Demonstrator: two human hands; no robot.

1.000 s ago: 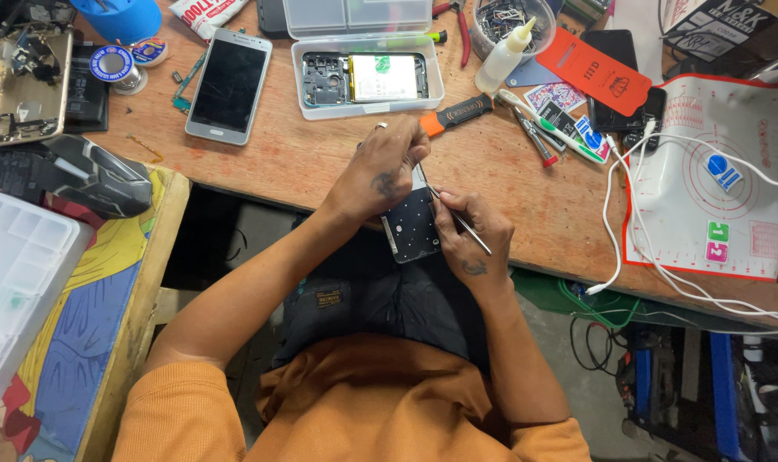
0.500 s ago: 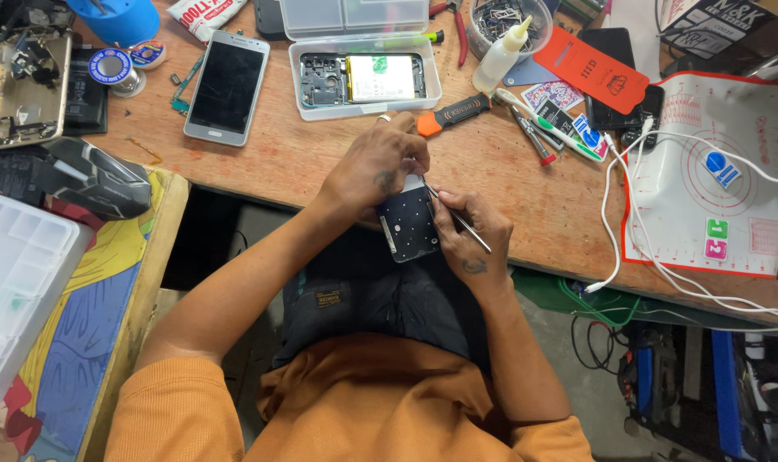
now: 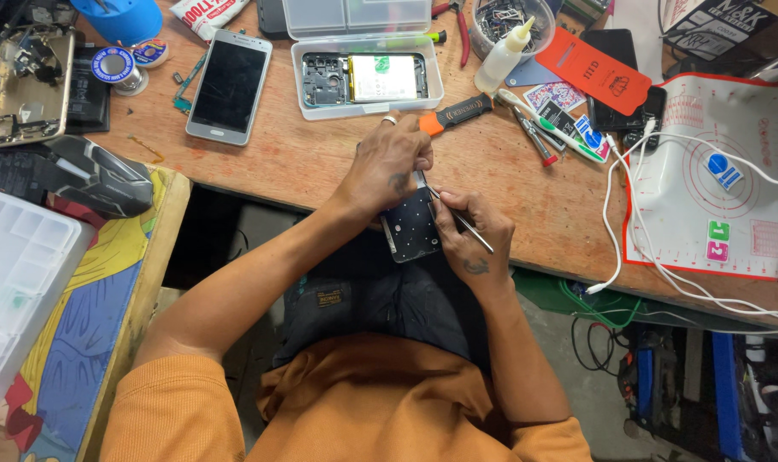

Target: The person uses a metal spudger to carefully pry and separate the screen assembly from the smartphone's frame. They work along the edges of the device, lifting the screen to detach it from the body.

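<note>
Here, at the bench's (image 3: 320, 167) near edge, the left hand (image 3: 389, 162) pins a dark phone panel (image 3: 410, 224) from above, fingers closed over its top, while the right hand (image 3: 475, 239) pinches a thin metal tool (image 3: 462, 221) against it. The panel looks light, stiff and fragile, best held by its edges. Farther back sit an opened phone (image 3: 363, 79) in a clear tray and a silver phone (image 3: 231, 85).
</note>
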